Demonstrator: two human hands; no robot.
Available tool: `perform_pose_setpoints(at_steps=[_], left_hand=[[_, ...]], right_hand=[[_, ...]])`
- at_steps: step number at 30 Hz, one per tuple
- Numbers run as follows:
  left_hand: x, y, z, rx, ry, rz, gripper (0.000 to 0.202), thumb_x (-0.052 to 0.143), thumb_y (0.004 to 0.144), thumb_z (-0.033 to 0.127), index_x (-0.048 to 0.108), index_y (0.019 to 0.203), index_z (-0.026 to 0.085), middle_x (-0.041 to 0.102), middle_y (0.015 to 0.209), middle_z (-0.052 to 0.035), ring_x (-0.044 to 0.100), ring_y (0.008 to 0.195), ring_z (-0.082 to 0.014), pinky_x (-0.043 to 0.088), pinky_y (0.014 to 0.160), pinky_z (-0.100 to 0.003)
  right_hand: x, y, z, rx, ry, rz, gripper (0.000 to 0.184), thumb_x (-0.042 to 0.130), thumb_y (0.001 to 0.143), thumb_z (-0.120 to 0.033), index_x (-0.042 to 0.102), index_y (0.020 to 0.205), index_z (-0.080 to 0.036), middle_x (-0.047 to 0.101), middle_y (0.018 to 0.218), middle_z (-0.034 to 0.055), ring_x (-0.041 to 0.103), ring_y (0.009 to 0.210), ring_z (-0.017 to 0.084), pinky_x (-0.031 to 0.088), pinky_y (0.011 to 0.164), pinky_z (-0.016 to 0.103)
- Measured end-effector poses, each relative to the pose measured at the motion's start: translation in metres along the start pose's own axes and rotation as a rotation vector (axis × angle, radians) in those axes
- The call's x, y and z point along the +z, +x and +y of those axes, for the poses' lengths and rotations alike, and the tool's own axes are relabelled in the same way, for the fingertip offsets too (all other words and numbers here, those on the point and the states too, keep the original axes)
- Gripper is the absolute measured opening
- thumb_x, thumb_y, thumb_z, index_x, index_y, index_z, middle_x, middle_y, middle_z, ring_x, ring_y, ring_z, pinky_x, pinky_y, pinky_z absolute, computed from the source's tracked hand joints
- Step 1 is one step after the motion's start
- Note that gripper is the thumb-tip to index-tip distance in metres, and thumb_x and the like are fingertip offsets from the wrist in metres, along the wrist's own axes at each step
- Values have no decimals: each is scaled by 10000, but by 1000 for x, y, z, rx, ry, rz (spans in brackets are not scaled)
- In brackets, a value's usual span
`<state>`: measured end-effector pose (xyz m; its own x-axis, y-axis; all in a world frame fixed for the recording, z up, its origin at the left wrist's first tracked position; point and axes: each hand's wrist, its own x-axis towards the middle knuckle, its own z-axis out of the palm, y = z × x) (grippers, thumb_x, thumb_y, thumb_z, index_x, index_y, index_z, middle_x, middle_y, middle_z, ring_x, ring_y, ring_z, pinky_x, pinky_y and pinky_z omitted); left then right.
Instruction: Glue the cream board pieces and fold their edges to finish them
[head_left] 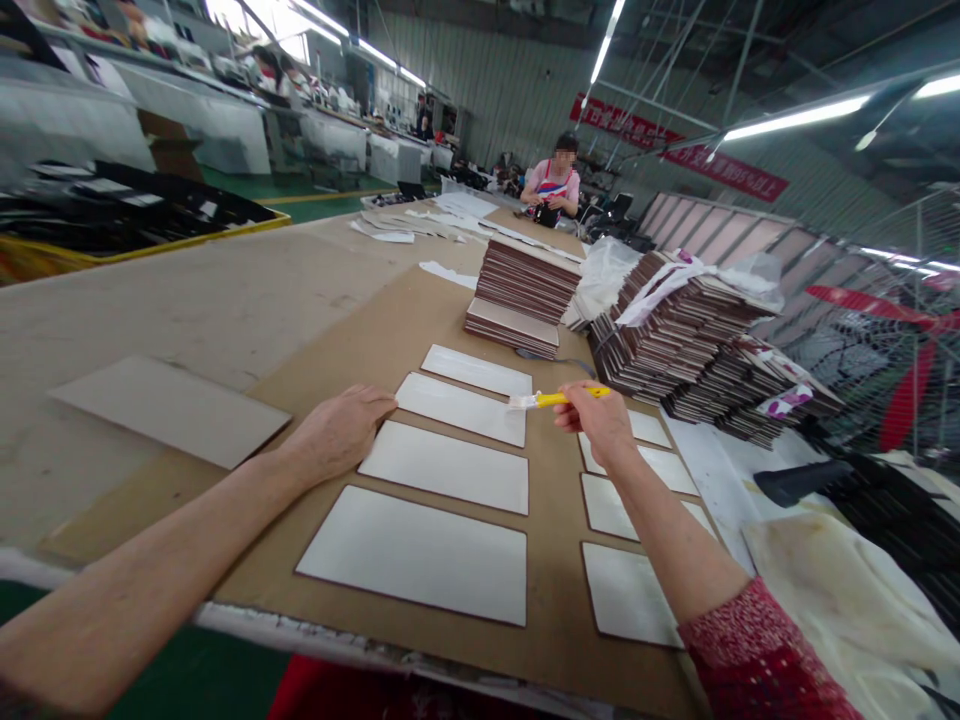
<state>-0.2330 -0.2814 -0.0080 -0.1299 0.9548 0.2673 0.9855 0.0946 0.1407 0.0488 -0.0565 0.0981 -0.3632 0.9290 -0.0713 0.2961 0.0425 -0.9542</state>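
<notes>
My right hand (596, 420) grips a paintbrush with a yellow handle (555, 398). Its pale bristles touch the right end of a white rectangular panel (461, 408), second from the back in the left column. At that panel's left edge, my left hand (346, 428) lies with its fingers stretched out and the tips at the corner. Nearer to me in the same column are two more white panels (450, 465), (427, 555), and one (476, 370) lies behind. A second column of white panels (630, 595) is partly hidden under my right forearm.
Brown board (555, 600) covers the tabletop. Stacked dark-edged panels (525, 285) stand behind, with taller stacks (675, 330) to the right. A loose grey sheet (172, 405) lies left. Pale cloth (847, 580) is at the right. A co-worker (555, 185) is at the far end.
</notes>
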Motion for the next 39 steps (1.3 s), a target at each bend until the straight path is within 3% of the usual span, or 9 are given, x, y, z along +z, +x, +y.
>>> perform_pose_setpoints(at_steps=[6, 10, 13, 16, 21, 28, 39], left_hand=[[0, -2, 0, -24, -13, 19, 435, 417, 853, 30, 691, 1175, 132, 706, 1270, -121, 632, 1197, -239, 480, 1089, -363], [-1, -1, 0, -27, -17, 19, 436, 418, 844, 30, 708, 1150, 144, 712, 1256, -113, 645, 1182, -230, 494, 1075, -351], [-2, -1, 1, -39, -25, 25, 424, 432, 852, 54, 714, 1153, 156, 717, 1249, -108, 651, 1177, -238, 513, 1053, -361], [-2, -1, 1, -47, -36, 31, 422, 433, 857, 63, 718, 1153, 160, 723, 1244, -104, 649, 1185, -241, 515, 1055, -369], [-2, -2, 0, -51, -46, 36, 418, 424, 859, 63, 723, 1134, 161, 728, 1230, -107, 654, 1174, -243, 523, 1043, -371], [-1, -1, 0, -29, -43, 48, 397, 450, 837, 69, 727, 1113, 140, 725, 1226, -140, 660, 1147, -257, 518, 1064, -407], [3, -1, -3, -17, -30, 45, 424, 432, 823, 80, 727, 1123, 128, 728, 1216, -142, 652, 1174, -266, 487, 1111, -413]], right_hand=[[73, -14, -12, 23, 173, -195, 133, 611, 874, -267, 694, 887, -164, 734, 650, 12, 673, 488, 123, 553, 457, 185], [119, -12, -7, 54, 208, -251, 115, 604, 895, -263, 669, 870, -171, 723, 641, 8, 681, 493, 136, 560, 450, 202], [139, -9, -3, 67, 194, -273, 99, 594, 893, -241, 656, 849, -178, 712, 626, -6, 676, 482, 133, 547, 431, 197], [146, -7, -2, 73, 151, -290, 103, 585, 874, -211, 656, 810, -175, 700, 605, -12, 672, 474, 137, 551, 426, 203], [132, -7, -5, 55, 56, -289, 135, 592, 843, -190, 657, 728, -164, 694, 592, 3, 664, 463, 142, 543, 409, 203], [88, -8, -5, 18, -35, -246, 102, 627, 819, -200, 670, 732, -166, 697, 580, 1, 665, 461, 137, 541, 412, 187], [21, -3, 17, 19, -68, -138, 80, 655, 820, -231, 674, 777, -168, 711, 593, 13, 659, 449, 139, 550, 415, 201]])
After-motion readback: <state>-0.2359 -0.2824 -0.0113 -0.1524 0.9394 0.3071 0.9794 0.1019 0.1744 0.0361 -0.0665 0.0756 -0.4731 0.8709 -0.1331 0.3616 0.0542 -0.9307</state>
